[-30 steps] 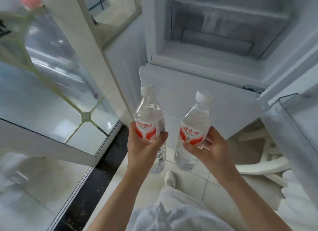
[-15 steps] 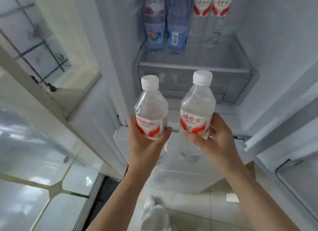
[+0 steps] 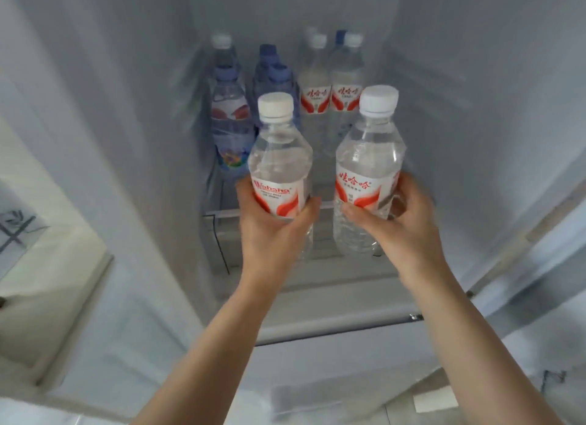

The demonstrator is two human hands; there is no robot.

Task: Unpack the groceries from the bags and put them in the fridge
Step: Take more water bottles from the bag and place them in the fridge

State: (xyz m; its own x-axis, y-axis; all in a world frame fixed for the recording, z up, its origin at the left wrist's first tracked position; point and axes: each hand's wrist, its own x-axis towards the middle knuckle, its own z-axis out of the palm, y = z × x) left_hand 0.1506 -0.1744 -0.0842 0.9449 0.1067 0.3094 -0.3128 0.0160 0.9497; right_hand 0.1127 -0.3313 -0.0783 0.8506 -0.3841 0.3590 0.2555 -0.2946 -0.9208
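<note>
Two Wahaha bottles now up at fridge shelf (image 3: 269, 211).
L hand (image 3: 272, 231) grips left bottle (image 3: 279, 168), R hand (image 3: 402, 225) grips right bottle (image 3: 367, 171); raised from waist level, stocked bottles (image 3: 329, 95) at 12, set down next.

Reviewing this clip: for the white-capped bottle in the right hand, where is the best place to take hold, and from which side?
Around the labelled waist, from the near side, as the right hand grips the right bottle now. It stands upright, its body is round and narrows at the label, and other bottles crowd the shelf behind, so a grip from the front looks safest.
</note>
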